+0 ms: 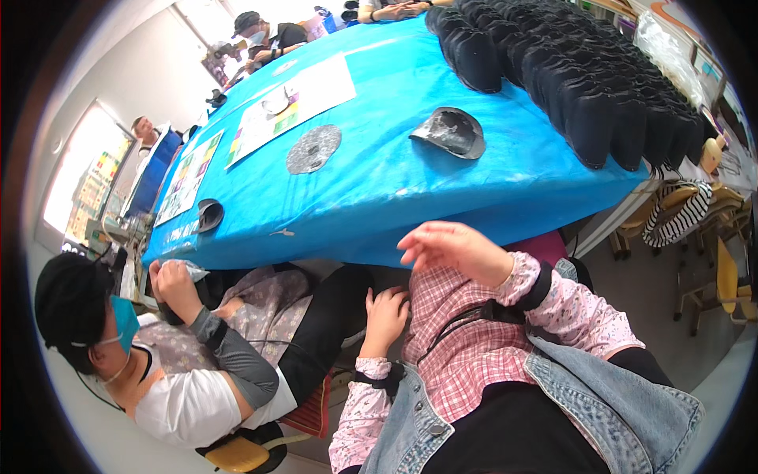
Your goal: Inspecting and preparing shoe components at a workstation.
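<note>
My right hand (458, 251) is raised over my lap near the table's front edge, fingers loosely bent and apart, with nothing in them. Down at my left side, my left hand (385, 320) rests by the checked apron (462, 347), its fingers spread and empty. Neither hand touches the work on the table. A curved black piece (448, 133) with whitish marks lies on the blue-covered table (379, 170), beyond my right hand. Left of it is a flat grey speckled disc (313, 149).
Black tongue-shaped pieces (584, 87) are stacked in rows at the far right. A co-worker in a black cap (71, 312) sits close on my left, hands raised at the table. Printed sheets (296, 110) and a small black curved piece (210, 215) lie leftward. Chairs (726, 276) stand at right.
</note>
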{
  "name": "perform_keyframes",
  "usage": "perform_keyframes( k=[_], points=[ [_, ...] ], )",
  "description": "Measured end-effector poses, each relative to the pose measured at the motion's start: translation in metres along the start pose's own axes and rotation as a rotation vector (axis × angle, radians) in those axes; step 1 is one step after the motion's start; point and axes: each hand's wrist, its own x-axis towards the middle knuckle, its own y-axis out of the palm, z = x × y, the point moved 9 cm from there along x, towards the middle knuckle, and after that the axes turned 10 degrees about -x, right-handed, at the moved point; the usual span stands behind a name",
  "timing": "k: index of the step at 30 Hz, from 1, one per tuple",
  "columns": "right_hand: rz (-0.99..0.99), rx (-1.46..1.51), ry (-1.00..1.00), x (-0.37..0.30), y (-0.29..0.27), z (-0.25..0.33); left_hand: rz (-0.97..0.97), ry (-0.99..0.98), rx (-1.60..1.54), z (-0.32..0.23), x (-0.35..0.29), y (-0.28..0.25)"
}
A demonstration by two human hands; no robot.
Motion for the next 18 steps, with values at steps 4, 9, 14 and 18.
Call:
perform_keyframes(
  k=[4,9,14,18],
  points=[
    [-0.188,-0.092,-0.081,-0.021,-0.051,0.031,0.005,0.057,-0.072,-0.025,0.013,-0.012],
    [-0.317,-0.142,-0.089,-0.043,-0.106,0.05,0.055,0.06,-0.152,-0.049,0.032,-0.022],
    [-0.424,-0.399,-0.25,-0.037,-0.137,0.087,0.053,0.027,-0.134,-0.059,0.044,-0.034],
    [-0.478,-1.325,-0.374,-0.022,-0.128,0.13,0.004,0.097,-0.204,-0.079,0.061,-0.059]
  ],
)
